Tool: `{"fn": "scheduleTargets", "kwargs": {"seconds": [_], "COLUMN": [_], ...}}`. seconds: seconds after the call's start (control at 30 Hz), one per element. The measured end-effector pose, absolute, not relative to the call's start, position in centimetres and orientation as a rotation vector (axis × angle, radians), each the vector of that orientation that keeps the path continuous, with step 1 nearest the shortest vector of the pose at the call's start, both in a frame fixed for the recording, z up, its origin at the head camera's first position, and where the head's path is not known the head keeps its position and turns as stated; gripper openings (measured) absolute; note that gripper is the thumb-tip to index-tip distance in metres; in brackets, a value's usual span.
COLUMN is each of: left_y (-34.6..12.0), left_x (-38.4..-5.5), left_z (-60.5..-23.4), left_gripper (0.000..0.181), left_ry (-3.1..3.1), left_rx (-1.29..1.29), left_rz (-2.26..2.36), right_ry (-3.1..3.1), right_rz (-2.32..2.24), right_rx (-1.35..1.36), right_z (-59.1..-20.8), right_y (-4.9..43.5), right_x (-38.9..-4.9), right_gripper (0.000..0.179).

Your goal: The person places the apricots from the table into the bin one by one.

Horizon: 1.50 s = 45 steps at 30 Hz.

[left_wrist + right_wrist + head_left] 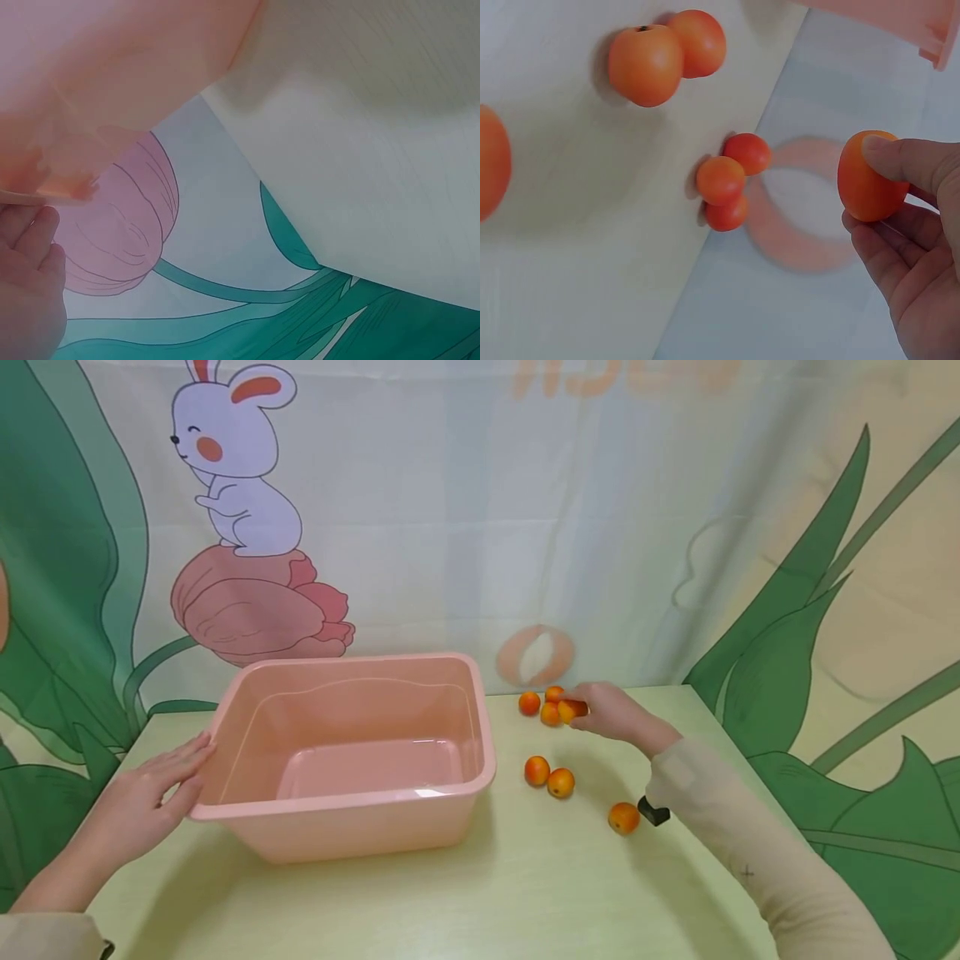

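A person's right hand point(606, 712) grips an orange-red fruit point(866, 176) above the far edge of a pale table point(555, 885), the thumb pressed on one side and the fingers bent against the other. The fruit sits out at the fingertips, well forward of the palm, much of its skin exposed. Seen from the right wrist, it is apart from a cluster of three fruits point(721, 180); nearer the person lie a touching pair of fruits point(561, 783) and a lone fruit point(624, 818) beside the right sleeve. At left, the left hand point(146, 797) touches the rim of a pink basin point(345, 852), its fingers loosely extended. A cartoon rabbit point(251, 510) decorates the backdrop point(450, 510) behind.
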<state>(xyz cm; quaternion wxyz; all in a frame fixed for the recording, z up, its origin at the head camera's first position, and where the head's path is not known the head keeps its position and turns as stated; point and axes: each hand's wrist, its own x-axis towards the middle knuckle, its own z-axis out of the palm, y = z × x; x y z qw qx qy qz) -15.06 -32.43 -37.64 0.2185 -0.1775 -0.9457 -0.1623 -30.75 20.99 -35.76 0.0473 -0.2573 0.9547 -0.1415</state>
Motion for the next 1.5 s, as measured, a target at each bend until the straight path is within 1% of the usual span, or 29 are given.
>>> {"fn": "scheduleTargets", "kwargs": {"seconds": [0.17, 0.3, 0.4, 0.5, 0.73, 0.77, 0.87, 0.9, 1.0, 1.07, 1.13, 1.37, 1.5], "left_y": [-32.4, -32.4, -32.4, -32.5, -32.5, -32.6, -32.6, -32.6, -32.6, -32.6, -32.6, -32.5, -32.5], "left_x": [-15.0, -15.0, -14.9, -14.8, -14.8, -14.8, -14.8, -14.8, -14.8, -14.8, -14.8, -15.0, -15.0], "left_z": [-37.7, -37.7, -37.8, -37.8, -37.7, -37.8, -37.8, -37.8, -37.8, -37.8, -37.7, -37.3, -37.3], "left_gripper": [0.042, 0.041, 0.041, 0.041, 0.042, 0.041, 0.041, 0.041, 0.041, 0.041, 0.042, 0.043, 0.043], "left_ry": [-2.628, -2.631, -2.634, -2.644, -2.68, -2.682, -2.69, -2.69, -2.692, -2.701, -2.717, -2.738, -2.748], "left_rx": [-0.493, -0.484, -0.476, -0.466, -0.441, -0.44, -0.437, -0.437, -0.434, -0.432, -0.431, -0.429, -0.422], "left_rz": [-0.451, -0.461, -0.472, -0.474, -0.493, -0.493, -0.494, -0.494, -0.491, -0.498, -0.507, -0.529, -0.535], "right_ry": [2.92, 2.917, 2.917, 2.922, 2.921, 2.922, 2.915, 2.913, 2.899, 2.9, 2.896, 2.892, 2.897], "right_rz": [-0.424, -0.475, -0.516, -0.508, -0.409, -0.403, -0.398, -0.398, -0.397, -0.383, -0.369, -0.317, -0.267], "right_rx": [-0.813, -0.847, -0.884, -0.94, -1.014, -1.038, -1.132, -1.15, -1.153, -1.129, -1.12, -1.169, -1.214], "right_z": [-34.8, -34.0, -33.4, -32.7, -30.5, -30.1, -29.0, -28.6, -27.5, -26.9, -26.4, -25.4, -24.9], "right_y": [20.4, 19.9, 19.4, 18.7, 16.7, 16.4, 15.2, 14.8, 13.8, 13.1, 12.6, 11.0, 10.0], "right_x": [-30.7, -30.7, -30.7, -31.0, -31.2, -31.2, -31.2, -31.2, -31.2, -31.2, -31.2, -31.4, -31.5], "right_gripper": [0.043, 0.039, 0.031, 0.02, 0.034, 0.032, 0.017, 0.016, 0.022, 0.033, 0.039, 0.04, 0.034]}}
